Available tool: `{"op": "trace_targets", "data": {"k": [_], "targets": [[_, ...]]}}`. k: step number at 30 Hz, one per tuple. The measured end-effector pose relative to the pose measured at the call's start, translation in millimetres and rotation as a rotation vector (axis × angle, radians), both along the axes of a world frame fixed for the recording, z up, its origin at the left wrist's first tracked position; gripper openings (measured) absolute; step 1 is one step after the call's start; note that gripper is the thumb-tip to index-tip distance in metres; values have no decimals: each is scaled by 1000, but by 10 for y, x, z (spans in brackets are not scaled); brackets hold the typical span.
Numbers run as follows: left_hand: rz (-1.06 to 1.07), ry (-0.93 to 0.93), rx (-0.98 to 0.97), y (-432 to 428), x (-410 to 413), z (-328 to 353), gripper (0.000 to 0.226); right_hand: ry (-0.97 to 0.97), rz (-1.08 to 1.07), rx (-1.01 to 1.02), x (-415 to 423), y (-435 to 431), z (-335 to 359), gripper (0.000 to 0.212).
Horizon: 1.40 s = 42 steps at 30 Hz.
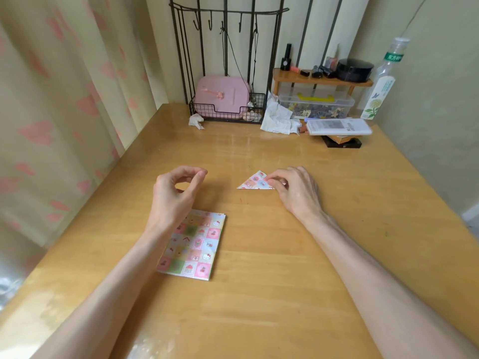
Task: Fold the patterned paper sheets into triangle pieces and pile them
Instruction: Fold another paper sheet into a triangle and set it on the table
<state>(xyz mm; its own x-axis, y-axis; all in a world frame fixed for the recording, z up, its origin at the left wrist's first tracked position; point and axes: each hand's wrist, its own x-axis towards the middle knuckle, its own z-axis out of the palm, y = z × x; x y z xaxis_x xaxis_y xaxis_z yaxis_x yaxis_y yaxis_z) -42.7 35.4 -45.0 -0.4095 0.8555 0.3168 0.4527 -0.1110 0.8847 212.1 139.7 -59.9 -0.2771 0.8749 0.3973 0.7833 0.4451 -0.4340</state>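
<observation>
Worktop (pixel 259 294): carries all | Paper sheets (pixel 197 244): flat stack under left wrist, long axis front-to-back, left hand nearer | Left hand (pixel 176 193): grip curled, thumb near forefinger, empty | Right hand (pixel 295 190): grip pinches triangle (pixel 252 182), beyond stack, rightward.

Sheet stack (pixel 193 246) lies on the counter (pixel 259 294), near-left. Folded triangle (pixel 252 182) lies further back and to the right, partly under the right hand (pixel 295 189). Wire rack (pixel 228 110) stands at the rear edge, with the shelf (pixel 321 79) to its right and the bottle (pixel 381 81) rightmost.
</observation>
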Motion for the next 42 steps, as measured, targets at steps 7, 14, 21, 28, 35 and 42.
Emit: {"op": "trace_targets", "data": {"k": [7, 14, 21, 28, 35, 42], "targets": [[19, -5, 23, 0, -21, 7, 14, -94, -19, 59, -30, 36, 5, 13], [43, -49, 82, -8, -80, 62, 15, 29, -24, 98, -217, -210, 175, 13], [51, -44, 81, -3, -100, 45, 13, 13, 277, -275, -639, -879, 269, 50], [45, -47, 68, -11, -79, 62, 13, -152, 209, -220, -726, -979, 219, 59], [45, -41, 62, -25, -62, 80, 13, 24, 220, -279, -754, -1019, 189, 51], [44, -42, 51, -32, -61, 97, 14, 320, 203, -537, -771, -950, 143, 34]]}}
